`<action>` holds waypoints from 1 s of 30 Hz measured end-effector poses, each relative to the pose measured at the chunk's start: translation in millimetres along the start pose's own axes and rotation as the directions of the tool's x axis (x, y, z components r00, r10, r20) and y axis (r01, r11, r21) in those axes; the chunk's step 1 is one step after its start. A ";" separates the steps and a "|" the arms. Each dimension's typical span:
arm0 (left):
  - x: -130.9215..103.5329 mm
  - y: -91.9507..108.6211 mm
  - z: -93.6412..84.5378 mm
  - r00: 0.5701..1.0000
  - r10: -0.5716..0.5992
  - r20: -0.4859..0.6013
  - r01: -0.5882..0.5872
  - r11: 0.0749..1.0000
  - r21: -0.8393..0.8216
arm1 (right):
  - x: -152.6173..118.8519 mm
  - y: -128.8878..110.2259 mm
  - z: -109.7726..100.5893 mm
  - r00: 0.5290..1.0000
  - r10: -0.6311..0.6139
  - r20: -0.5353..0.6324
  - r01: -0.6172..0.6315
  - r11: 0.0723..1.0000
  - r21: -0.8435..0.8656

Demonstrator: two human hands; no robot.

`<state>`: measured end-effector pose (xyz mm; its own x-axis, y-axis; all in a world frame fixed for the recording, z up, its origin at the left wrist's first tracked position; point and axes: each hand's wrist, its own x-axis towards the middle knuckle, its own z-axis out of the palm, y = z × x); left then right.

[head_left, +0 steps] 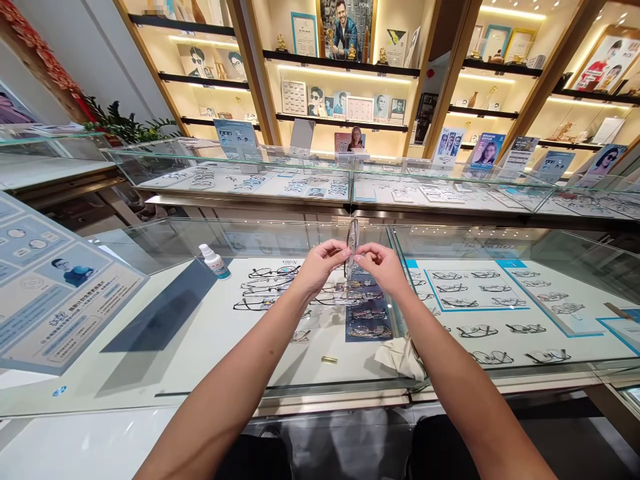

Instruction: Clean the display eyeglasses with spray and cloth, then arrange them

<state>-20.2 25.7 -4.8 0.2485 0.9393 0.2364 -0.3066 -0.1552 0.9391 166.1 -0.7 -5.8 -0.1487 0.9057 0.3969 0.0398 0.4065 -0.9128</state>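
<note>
My left hand (pixel 323 268) and my right hand (pixel 383 267) are raised close together above the glass display counter. Between them a pair of glasses (pixel 353 241) is held on edge, and the fingers of both hands pinch it. Below and to the left, several dark-framed glasses (pixel 257 302) lie in rows on the counter. A dark tray (pixel 355 329) with more glasses lies beneath my right hand. Near my right forearm a crumpled beige cloth (pixel 400 357) rests at the counter's front edge.
A white spray bottle (pixel 215 261) stands at the left of the counter, beside a large blue-and-white sign (pixel 55 287). A small gold-coloured piece (pixel 329 360) lies near the front edge. Framed glasses displays (pixel 477 309) are at the right. Another glass showcase (pixel 320 189) stands behind.
</note>
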 end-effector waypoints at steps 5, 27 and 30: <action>-0.4 0.3 -0.3 0.999 0.037 0.000 -0.037 0.998 0.051 | 0.2 -0.7 -0.2 0.999 -0.011 -0.048 0.007 0.997 -0.078; 13.2 -4.9 -30.4 0.971 0.235 0.043 -0.224 0.834 0.503 | 2.5 0.2 -16.3 0.849 -0.304 -0.433 0.088 0.888 -0.451; 14.3 -7.7 -31.2 0.983 0.185 0.006 -0.172 0.899 0.402 | -0.2 -1.5 -11.6 0.871 -0.299 -0.389 0.118 0.897 -0.425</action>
<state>-42.9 49.9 -16.5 0.1933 0.8924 0.4078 0.0509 -0.4242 0.9041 177.6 -0.2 -3.4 0.2432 0.7145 0.6560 0.4382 0.5224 -0.7315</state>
